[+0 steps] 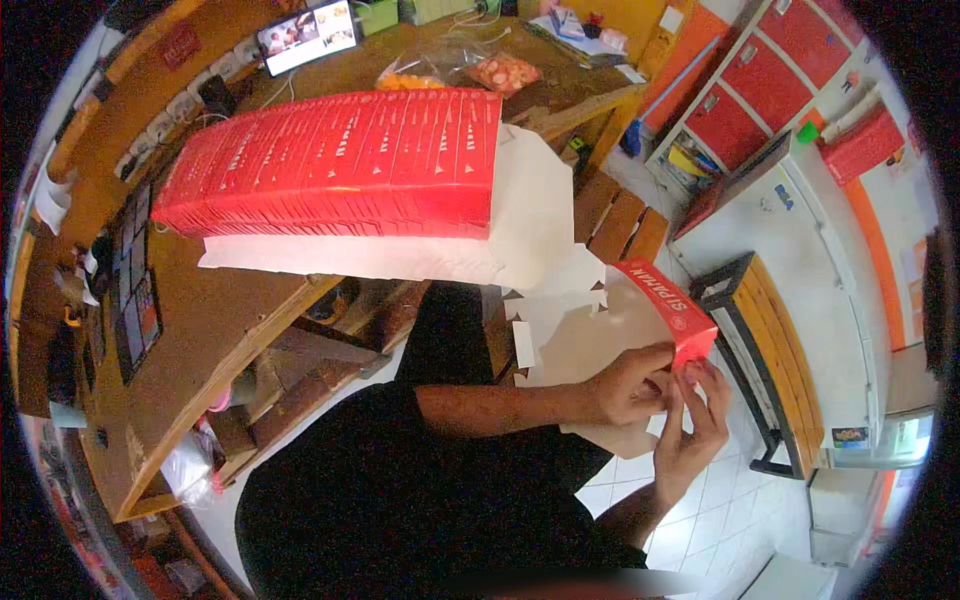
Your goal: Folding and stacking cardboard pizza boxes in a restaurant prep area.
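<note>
A partly folded red and white cardboard box blank lies across my lap, its plain inner side facing up and its red printed side wall standing. Both hands are at a red corner of it. My left hand grips the wall's lower end; my right hand pinches the end flap with thumb and fingers. Which arm belongs to which side is judged from the picture only. Beyond them, a long row of red printed folded boxes is packed tightly on edge, with a white cardboard sheet at its near end and side.
The wooden table runs along the left, bearing a lit screen and plastic bags of orange and reddish items. A slatted wooden stool stands beyond the blank, and a wooden bench with a black frame at the right.
</note>
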The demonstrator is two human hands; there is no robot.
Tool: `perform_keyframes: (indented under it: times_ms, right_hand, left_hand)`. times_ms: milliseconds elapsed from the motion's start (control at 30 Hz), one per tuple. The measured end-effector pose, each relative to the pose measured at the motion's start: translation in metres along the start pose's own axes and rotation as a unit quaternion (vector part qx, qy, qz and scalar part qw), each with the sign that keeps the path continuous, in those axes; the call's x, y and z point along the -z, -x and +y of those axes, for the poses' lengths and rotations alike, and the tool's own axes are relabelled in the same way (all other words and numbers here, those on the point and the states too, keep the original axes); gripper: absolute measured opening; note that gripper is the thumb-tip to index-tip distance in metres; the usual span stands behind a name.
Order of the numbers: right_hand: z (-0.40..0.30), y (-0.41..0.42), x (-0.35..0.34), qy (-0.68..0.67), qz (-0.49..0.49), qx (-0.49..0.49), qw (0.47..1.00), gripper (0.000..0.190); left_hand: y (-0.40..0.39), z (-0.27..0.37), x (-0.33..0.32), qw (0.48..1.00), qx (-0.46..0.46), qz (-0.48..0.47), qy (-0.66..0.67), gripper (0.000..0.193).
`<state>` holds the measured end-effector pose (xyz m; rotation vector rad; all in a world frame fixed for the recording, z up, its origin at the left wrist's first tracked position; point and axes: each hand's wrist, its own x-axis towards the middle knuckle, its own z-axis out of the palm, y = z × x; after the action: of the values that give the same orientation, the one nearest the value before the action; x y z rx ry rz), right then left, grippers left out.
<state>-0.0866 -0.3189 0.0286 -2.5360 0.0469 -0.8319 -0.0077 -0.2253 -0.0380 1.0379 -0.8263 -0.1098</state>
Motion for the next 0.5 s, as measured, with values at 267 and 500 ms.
perform_keyframes:
  times_ms: [267, 500]
  right_hand:
    - [0.018, -0.005, 0.015, -0.083, -0.092, 0.039, 0.992, 0.021]
    - [0.052, 0.004, 0.017, -0.109, -0.036, 0.005, 0.993, 0.059]
  left_hand:
    - [0.012, 0.006, 0.03, 0.94, 0.127, -0.307, -0.074, 0.031]
    - [0.019, 0.02, 0.064, 0.938, 0.218, -0.269, 0.014, 0.034]
